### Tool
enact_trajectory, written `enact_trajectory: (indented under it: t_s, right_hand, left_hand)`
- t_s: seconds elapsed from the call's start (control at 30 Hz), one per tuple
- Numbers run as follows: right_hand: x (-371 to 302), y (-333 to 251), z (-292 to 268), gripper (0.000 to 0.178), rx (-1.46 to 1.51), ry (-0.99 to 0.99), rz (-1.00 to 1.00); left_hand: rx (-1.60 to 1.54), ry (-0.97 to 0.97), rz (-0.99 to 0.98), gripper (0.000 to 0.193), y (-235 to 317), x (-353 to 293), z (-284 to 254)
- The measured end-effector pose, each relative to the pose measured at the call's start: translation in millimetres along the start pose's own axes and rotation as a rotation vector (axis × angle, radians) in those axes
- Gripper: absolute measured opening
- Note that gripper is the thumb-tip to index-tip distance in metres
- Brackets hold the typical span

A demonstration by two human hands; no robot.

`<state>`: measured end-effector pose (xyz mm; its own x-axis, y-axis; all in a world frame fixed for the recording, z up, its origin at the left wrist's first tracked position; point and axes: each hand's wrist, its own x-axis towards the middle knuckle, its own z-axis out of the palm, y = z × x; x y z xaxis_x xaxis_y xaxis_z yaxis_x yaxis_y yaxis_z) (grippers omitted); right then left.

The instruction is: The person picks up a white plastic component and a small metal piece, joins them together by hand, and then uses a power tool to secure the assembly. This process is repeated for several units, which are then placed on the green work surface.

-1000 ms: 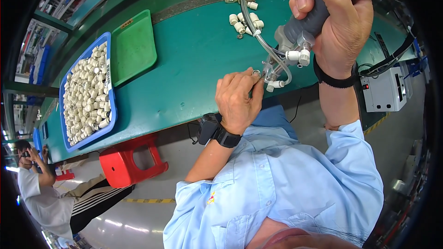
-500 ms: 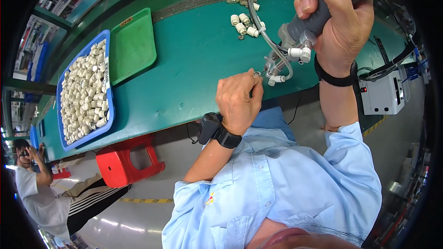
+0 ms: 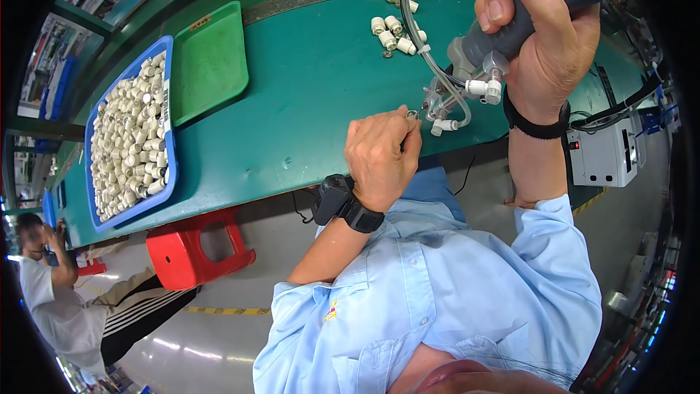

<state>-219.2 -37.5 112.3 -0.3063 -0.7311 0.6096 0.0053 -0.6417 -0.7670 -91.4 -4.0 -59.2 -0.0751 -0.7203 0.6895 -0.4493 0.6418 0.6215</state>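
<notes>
A small shiny ring [image 3: 413, 114], near the frame's centre, is pinched in the grip of the left hand [image 3: 383, 155]. At upper right, the right hand [image 3: 550, 58] wraps round a grey handheld tool [image 3: 487, 44]. Off-white cylinders [image 3: 131, 146] fill a blue tray [image 3: 173, 157] at left, on the green surface [image 3: 292, 102].

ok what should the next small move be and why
Probably align the dark grey, cylindrical handheld tool with the small, shiny, round part: the left hand pinches that part near the tool's front end, the right hand grips the tool; whether they touch is unclear.
</notes>
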Motion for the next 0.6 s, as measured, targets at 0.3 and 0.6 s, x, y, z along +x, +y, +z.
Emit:
enact_trajectory:
  t_s: [0.3, 0.6]
  right_hand:
    - [-3, -5, 4, 0.025, -0.105, -0.039, -0.016]
    - [-8, -18, 36, 0.023, 0.009, -0.024, -0.057]
  left_hand:
    - [-0.009, 0.014, 0.012, 0.017, 0, 0, 0]
    - [-0.033, -0.012, -0.008, 0.016, 0, 0, -3]
